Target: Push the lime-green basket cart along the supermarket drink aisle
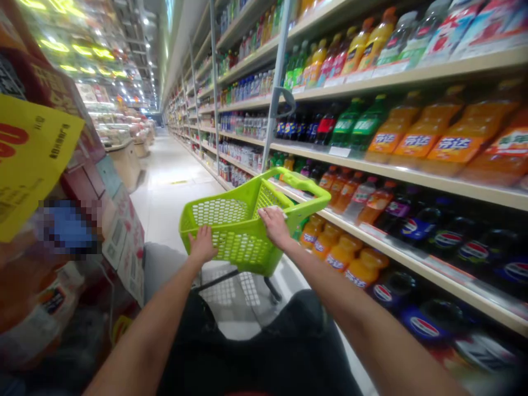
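Note:
A bright green plastic shopping cart with mesh sides stands sideways in front of my legs. Its handle points right, toward the shelves. My left hand grips the near rim close to the cart's left end, fingers hooked over the edge. Farther right on the same rim, beside the folding seat panel, my right hand is closed over the edge. The dark lower frame and a wheel show beneath the basket. The undersides of both hands are hidden.
Shelves of bottled drinks line the right side, with large cola bottles at the bottom. Stacked cartons and a yellow price sign are close on the left. A pale tiled aisle runs ahead past display counters.

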Available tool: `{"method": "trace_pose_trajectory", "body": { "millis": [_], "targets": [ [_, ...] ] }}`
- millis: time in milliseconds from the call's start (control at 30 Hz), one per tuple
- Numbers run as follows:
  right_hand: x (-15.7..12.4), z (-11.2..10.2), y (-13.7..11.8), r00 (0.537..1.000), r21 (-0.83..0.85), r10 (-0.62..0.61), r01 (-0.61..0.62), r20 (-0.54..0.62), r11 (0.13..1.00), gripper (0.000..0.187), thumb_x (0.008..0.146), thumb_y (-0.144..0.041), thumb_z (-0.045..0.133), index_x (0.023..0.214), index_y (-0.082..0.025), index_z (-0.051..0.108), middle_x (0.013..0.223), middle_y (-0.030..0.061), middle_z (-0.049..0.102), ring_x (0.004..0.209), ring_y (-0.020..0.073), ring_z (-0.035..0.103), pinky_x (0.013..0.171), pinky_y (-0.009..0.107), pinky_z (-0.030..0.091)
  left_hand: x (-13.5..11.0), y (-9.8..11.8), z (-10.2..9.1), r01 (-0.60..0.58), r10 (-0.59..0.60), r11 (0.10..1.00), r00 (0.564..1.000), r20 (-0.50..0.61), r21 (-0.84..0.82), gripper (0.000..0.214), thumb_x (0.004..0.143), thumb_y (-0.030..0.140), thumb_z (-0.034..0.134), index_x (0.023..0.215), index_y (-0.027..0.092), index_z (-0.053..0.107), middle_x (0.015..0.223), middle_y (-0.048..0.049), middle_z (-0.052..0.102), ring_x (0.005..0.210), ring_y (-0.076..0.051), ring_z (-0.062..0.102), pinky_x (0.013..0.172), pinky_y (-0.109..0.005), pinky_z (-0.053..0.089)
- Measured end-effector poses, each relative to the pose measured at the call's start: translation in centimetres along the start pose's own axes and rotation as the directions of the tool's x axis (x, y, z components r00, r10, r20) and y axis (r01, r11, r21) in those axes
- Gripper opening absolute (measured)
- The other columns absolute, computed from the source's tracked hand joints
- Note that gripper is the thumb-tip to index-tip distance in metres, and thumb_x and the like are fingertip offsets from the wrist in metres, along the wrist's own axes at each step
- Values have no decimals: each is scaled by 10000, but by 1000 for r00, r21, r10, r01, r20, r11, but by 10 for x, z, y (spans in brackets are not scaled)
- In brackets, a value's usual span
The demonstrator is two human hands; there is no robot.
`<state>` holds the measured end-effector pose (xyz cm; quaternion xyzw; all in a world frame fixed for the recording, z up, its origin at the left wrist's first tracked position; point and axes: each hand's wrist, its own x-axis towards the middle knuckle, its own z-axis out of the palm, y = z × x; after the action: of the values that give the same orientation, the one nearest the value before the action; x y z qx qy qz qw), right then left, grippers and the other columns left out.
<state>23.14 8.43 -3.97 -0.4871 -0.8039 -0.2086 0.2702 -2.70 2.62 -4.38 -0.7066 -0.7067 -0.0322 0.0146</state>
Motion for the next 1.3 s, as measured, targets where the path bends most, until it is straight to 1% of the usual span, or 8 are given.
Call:
{"method": "trace_pose_trajectory", "body": {
  "millis": [200, 433, 500, 767, 867, 1000, 1100, 1300],
  "targets": [
    [1, 5, -41, 990, 56, -71, 64, 124, 996, 453, 835, -73, 349, 1265, -168, 457, 1299, 121, 470, 1196, 223, 387, 1032, 430, 243, -12, -2, -8, -42, 41, 998, 999, 4, 42, 798, 676, 339, 527, 1385, 176, 199, 1483, -76, 149, 1352, -258, 129, 1055, -572, 132],
    [-13, -19, 22, 996, 42, 26, -30, 90, 999, 465, 889, -126, 274, 1319, -272, 369, 1377, 47, 386, 1247, 190, 347, 1061, 493, 189, -23, 2, -1, -35, 36, 998, 999, -18, 47, 799, 680, 299, 509, 1392, 157, 176, 1482, -85, 151, 1353, -269, 110, 1048, -578, 142],
    [-16, -20, 25, 996, 42, 36, -40, 84, 998, 477, 890, -120, 255, 1336, -266, 341, 1386, 53, 374, 1253, 187, 340, 1064, 501, 180, -24, 8, 0, -22, 24, 999, 999, -31, 41, 799, 677, 303, 503, 1391, 150, 179, 1482, -91, 149, 1354, -271, 102, 1049, -575, 141],
    [-13, 4, -40, 992, 31, -33, 30, 118, 999, 522, 813, -26, 329, 1304, -182, 414, 1357, 118, 411, 1276, 209, 312, 1050, 426, 237, -27, 21, 2, -19, 20, 999, 1000, -6, 38, 837, 660, 291, 522, 1401, 164, 154, 1489, -77, 108, 1358, -280, 70, 1050, -577, 128],
    [-14, -3, -29, 995, 13, -13, 12, 101, 1000, 511, 819, -39, 336, 1298, -196, 422, 1364, 113, 402, 1272, 215, 318, 1041, 424, 250, -26, 21, 3, -17, 18, 999, 1000, -6, 38, 839, 665, 300, 524, 1402, 161, 147, 1492, -72, 89, 1359, -282, 63, 1048, -580, 136],
    [-22, -19, -2, 990, -21, 140, -140, 12, 990, 519, 813, -33, 336, 1302, -191, 411, 1386, 117, 366, 1287, 228, 284, 1033, 457, 245, -28, 24, 4, -8, 8, 1000, 1000, -15, 27, 841, 661, 297, 514, 1403, 153, 144, 1492, -70, 78, 1360, -274, 59, 1051, -574, 137],
    [-24, -18, -8, 984, -22, 176, -175, 25, 984, 528, 807, -16, 330, 1303, -180, 410, 1373, 124, 384, 1293, 230, 276, 1034, 460, 239, -29, 30, 3, 7, -7, 1000, 1000, -2, 21, 844, 657, 302, 507, 1403, 141, 144, 1492, -83, 74, 1359, -283, 57, 1049, -574, 149],
    [-13, 6, -56, 993, 55, -30, 24, 112, 998, 518, 826, -33, 333, 1307, -211, 404, 1360, 105, 412, 1279, 207, 311, 1035, 431, 257, -31, 30, -3, -27, 27, 999, 1000, -4, 29, 829, 669, 329, 519, 1398, 145, 170, 1485, -87, 120, 1354, -294, 96, 1046, -581, 146]
  ]
}}
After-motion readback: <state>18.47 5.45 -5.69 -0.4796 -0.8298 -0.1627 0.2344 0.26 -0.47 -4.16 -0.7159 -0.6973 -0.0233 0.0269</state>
